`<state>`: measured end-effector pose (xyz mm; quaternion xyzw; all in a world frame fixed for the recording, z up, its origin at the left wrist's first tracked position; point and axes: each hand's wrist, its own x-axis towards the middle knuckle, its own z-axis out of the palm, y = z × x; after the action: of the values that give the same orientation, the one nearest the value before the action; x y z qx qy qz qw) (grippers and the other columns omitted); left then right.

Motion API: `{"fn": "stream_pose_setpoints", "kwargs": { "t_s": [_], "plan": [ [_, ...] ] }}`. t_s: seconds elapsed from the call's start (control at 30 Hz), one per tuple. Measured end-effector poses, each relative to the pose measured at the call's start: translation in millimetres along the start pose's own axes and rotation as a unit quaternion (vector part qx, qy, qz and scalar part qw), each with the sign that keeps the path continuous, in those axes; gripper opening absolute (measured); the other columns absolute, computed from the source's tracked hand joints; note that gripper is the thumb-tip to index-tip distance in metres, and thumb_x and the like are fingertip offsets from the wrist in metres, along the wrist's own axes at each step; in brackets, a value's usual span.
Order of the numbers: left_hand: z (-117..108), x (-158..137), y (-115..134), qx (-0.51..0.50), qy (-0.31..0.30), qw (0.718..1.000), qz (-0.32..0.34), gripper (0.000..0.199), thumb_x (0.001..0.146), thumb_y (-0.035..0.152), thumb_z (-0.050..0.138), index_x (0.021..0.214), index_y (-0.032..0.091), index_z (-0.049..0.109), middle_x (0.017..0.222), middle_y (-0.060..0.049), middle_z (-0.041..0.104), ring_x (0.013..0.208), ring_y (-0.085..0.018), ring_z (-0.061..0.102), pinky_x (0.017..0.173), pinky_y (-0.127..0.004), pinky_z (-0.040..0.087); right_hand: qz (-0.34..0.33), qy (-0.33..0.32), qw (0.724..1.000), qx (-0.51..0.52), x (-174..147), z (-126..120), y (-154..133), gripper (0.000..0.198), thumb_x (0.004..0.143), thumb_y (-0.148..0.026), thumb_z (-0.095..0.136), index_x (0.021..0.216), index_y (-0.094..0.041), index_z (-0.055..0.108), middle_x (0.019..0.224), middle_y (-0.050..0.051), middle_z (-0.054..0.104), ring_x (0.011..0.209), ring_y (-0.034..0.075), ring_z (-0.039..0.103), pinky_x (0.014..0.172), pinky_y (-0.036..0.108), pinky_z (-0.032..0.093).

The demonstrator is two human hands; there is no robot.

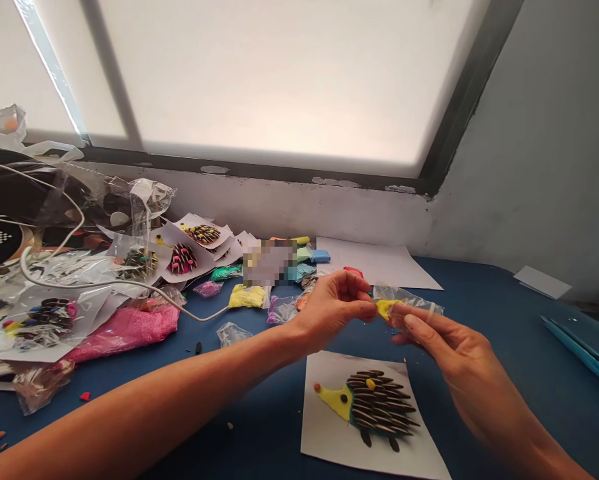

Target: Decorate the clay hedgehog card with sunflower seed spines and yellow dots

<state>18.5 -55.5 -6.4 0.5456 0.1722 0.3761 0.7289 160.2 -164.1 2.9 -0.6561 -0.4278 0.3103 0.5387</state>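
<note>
My left hand (336,300) is closed in a pinch at the edge of a lump of yellow modelling clay (385,309). My right hand (446,337) grips the clear plastic bag (404,295) around that clay, thumb on top. Below both hands lies a white card (324,437) with a hedgehog figure (379,403) on it. Its spines are rows of striped sunflower seeds, its face is yellow clay with a dark eye and an orange-brown nose. One small yellow clay dot (370,384) sits among the spines.
Bagged clay in several colours, including a yellow pack (248,296), lies beyond my left forearm. Finished hedgehog cards (204,233) and a pink mesh bag (129,327) are at left, crossed by a white cable (114,283). A blue case (579,350) rests at right.
</note>
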Motion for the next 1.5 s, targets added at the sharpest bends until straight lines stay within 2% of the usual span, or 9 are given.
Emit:
{"fn": "stream_pose_setpoints", "kwargs": {
  "t_s": [0.2,0.37,0.53,0.67,0.87,0.97,1.13,1.3,1.5],
  "plan": [
    [-1,3,1,-0.015,-0.003,1.0,0.014,0.026,0.066,0.005,0.073,0.087,0.011,0.058,0.074,0.002,0.06,0.065,-0.009,0.059,0.071,-0.028,0.05,-0.015,-0.015,1.0,0.009,4,-9,5,0.035,0.078,-0.045,0.059,0.099,-0.024,0.079,0.11,0.007,0.074,0.1,0.029,0.066,0.104,0.051,0.042],
    [-3,4,3,-0.01,0.014,1.0,0.017,0.021,0.07,0.007,0.072,0.087,0.01,0.059,0.079,-0.002,0.062,0.068,-0.01,0.06,0.07,-0.026,0.05,-0.004,-0.014,0.999,0.03,5,-9,4,0.032,0.073,-0.039,0.062,0.095,-0.024,0.08,0.108,0.006,0.075,0.104,0.03,0.066,0.103,0.047,0.046],
    [-5,5,4,-0.037,0.02,0.999,-0.019,0.026,0.069,0.009,0.075,0.089,0.009,0.058,0.089,-0.006,0.065,0.071,-0.011,0.062,0.074,-0.03,0.051,-0.025,0.016,0.999,0.043,5,-6,2,0.033,0.07,-0.052,0.072,0.083,-0.023,0.079,0.097,0.006,0.077,0.095,0.028,0.069,0.093,0.04,0.054],
    [-3,5,2,-0.055,0.022,0.996,-0.064,0.034,0.069,0.007,0.076,0.095,0.009,0.055,0.082,-0.005,0.064,0.065,-0.011,0.062,0.071,-0.03,0.051,-0.054,0.033,0.998,-0.011,4,-5,2,0.039,0.067,-0.061,0.074,0.072,-0.023,0.075,0.083,0.005,0.076,0.082,0.026,0.071,0.082,0.036,0.057],
    [-2,3,2,-0.062,0.026,0.996,-0.051,0.046,0.066,0.007,0.079,0.106,0.009,0.056,0.078,-0.002,0.064,0.062,-0.01,0.061,0.074,-0.032,0.052,-0.08,0.075,0.993,-0.033,0,-3,-5,0.042,0.051,-0.06,0.082,0.066,-0.021,0.074,0.072,0.005,0.074,0.07,0.023,0.068,0.07,0.033,0.058],
    [-2,3,1,-0.073,0.004,0.995,-0.065,0.038,0.064,0.014,0.083,0.096,0.007,0.063,0.087,-0.007,0.066,0.069,-0.012,0.063,0.076,-0.032,0.052,-0.103,0.082,0.991,-0.039,0,-2,-5,0.041,0.053,-0.059,0.082,0.065,-0.021,0.073,0.072,0.004,0.074,0.067,0.021,0.067,0.067,0.032,0.057],
    [0,2,1,-0.098,-0.009,0.993,-0.062,0.031,0.06,0.02,0.087,0.074,0.009,0.062,0.081,-0.005,0.063,0.074,-0.014,0.063,0.075,-0.034,0.055,-0.123,0.086,0.986,-0.07,0,-3,0,0.037,0.06,-0.057,0.079,0.067,-0.021,0.074,0.073,0.004,0.074,0.066,0.021,0.065,0.065,0.032,0.055],
    [2,1,2,-0.095,0.014,0.994,-0.056,0.025,0.066,0.015,0.083,0.073,0.009,0.059,0.08,-0.004,0.062,0.074,-0.013,0.064,0.077,-0.034,0.056,-0.13,0.113,0.984,-0.054,0,-3,0,0.031,0.065,-0.055,0.075,0.068,-0.024,0.074,0.07,0.002,0.071,0.07,0.021,0.065,0.072,0.034,0.055],
    [1,1,4,-0.09,0.016,0.994,-0.067,0.024,0.071,0.015,0.08,0.075,0.009,0.057,0.085,-0.008,0.066,0.075,-0.015,0.069,0.084,-0.035,0.055,-0.122,0.149,0.98,-0.044,1,-3,-4,0.034,0.057,-0.054,0.08,0.064,-0.023,0.065,0.088,0.005,0.072,0.071,0.02,0.065,0.068,0.033,0.055]
  ]
}}
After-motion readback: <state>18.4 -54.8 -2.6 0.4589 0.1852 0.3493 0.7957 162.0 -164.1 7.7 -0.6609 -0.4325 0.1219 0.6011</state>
